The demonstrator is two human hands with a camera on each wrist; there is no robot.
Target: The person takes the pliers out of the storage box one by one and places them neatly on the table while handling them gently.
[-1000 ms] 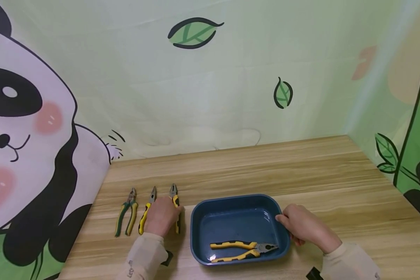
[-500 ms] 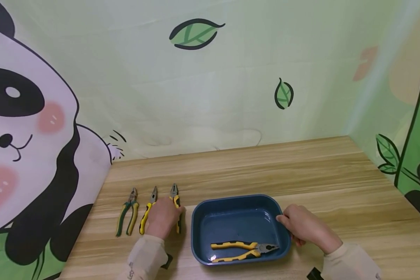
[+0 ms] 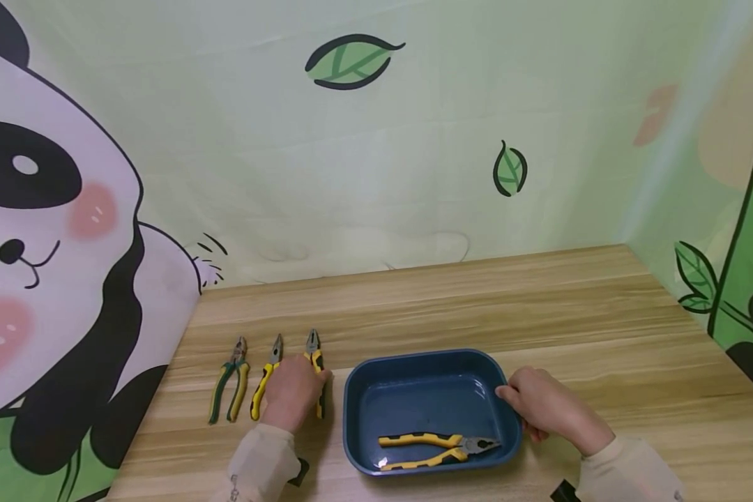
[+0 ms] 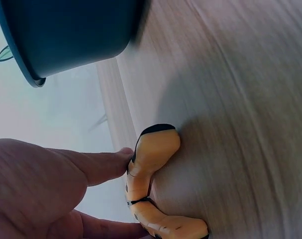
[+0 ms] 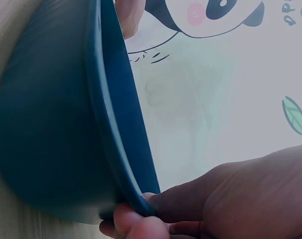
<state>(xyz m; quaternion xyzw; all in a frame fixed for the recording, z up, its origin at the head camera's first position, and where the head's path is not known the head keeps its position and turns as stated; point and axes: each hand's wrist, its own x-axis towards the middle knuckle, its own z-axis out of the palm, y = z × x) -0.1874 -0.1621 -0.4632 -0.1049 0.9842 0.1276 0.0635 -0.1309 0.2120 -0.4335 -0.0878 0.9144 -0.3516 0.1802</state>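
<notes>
My left hand (image 3: 291, 390) is over the rightmost pliers of a row, pliers with a grey head (image 3: 314, 340) and yellow-and-black handles (image 4: 153, 149). Thumb and fingers hold these handles from both sides, low over the wood. My right hand (image 3: 542, 404) pinches the right rim of a blue tray (image 3: 429, 357); in the right wrist view its thumb (image 5: 180, 201) is inside the rim and fingertips are outside. Inside the tray, near its front wall, lie another yellow-and-black pair of pliers (image 3: 423, 439), handles spread and head to the right.
Left of the held pliers lie needle-nose pliers (image 3: 265, 380), partly covered by my left hand, and green-and-yellow pliers (image 3: 229, 380). A wooden tabletop (image 3: 445, 300) carries everything. Behind it hangs a printed cloth (image 3: 257, 139) with a panda and leaves.
</notes>
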